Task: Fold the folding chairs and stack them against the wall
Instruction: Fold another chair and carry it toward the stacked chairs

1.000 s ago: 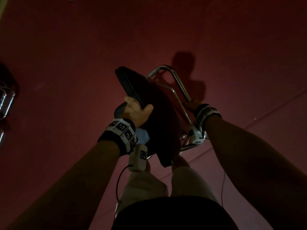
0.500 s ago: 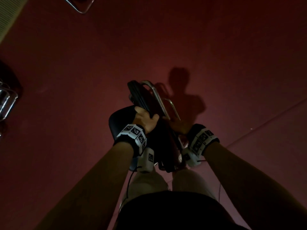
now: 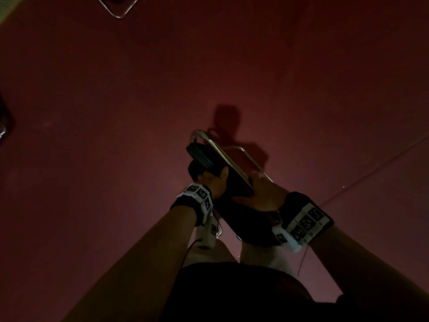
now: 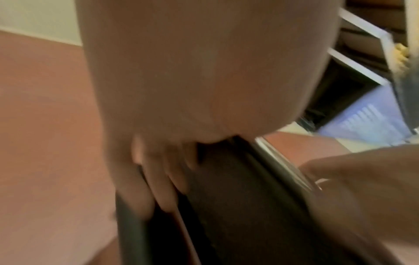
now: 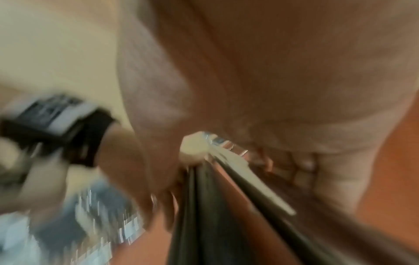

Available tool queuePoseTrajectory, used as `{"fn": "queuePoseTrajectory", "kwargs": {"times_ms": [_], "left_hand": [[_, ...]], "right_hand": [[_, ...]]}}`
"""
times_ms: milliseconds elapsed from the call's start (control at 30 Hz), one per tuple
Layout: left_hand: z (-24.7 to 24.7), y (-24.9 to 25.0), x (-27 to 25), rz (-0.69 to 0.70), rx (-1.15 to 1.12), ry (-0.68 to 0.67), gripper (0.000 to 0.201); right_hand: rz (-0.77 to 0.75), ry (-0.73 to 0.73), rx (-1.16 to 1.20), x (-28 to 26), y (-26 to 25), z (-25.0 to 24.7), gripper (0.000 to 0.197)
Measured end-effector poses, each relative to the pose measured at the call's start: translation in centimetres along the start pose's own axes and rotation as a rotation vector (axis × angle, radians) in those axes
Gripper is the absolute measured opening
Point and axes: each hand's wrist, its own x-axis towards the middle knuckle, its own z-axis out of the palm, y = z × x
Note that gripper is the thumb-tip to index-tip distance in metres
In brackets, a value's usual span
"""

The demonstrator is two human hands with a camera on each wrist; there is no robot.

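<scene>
A folding chair with a black padded seat and chrome tube frame is folded flat and held in front of my legs. My left hand grips the left edge of the black pads. In the left wrist view its fingers curl over the black seat. My right hand holds the chair from the right, thumb on the pad. The right wrist view is blurred; there its fingers wrap behind the chrome tube.
Dim red floor lies all around. A chrome frame of another chair shows at the top edge, and a dark chair part at the far left. White shelving appears in the left wrist view.
The seat and frame have closed together flat. My right hand moved up from the lower frame to beside my left hand, and the chair sits further right in view.
</scene>
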Motion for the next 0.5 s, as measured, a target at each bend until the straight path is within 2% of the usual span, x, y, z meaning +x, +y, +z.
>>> {"fn": "queuePoseTrajectory", "kwargs": {"times_ms": [33, 133, 200, 267, 367, 400, 467, 500], "left_hand": [[0.1, 0.0, -0.1, 0.008, 0.055, -0.087, 0.114], [-2.2, -0.7, -0.4, 0.144, 0.286, -0.231, 0.082], [-5.0, -1.3, -0.1, 0.271, 0.418, -0.194, 0.069], [-6.4, -2.0, 1.0, 0.396, 0.472, -0.158, 0.048], [-9.8, -1.7, 1.6, 0.593, 0.509, 0.093, 0.024], [-10.9, -1.5, 1.4, 0.639, 0.557, 0.126, 0.017], [-11.1, -1.4, 1.7, 0.724, 0.778, 0.153, 0.071], [-10.8, -1.6, 1.7, 0.735, 0.913, 0.178, 0.091]], "right_hand": [[0.028, -0.005, -0.070, -0.7, 0.4, -0.3, 0.106], [0.115, 0.035, -0.238, -2.5, -0.4, 0.4, 0.097], [0.122, 0.108, -0.269, -2.5, -1.6, 0.9, 0.088], [0.150, 0.110, -0.286, -2.8, -2.1, 1.1, 0.083], [0.184, 0.126, -0.353, -3.3, -3.6, 1.2, 0.080], [0.187, 0.118, -0.376, -3.4, -4.0, 1.4, 0.079], [0.175, 0.153, -0.418, -3.8, -4.7, 1.6, 0.079], [0.175, 0.165, -0.452, -4.0, -5.0, 1.2, 0.080]]}}
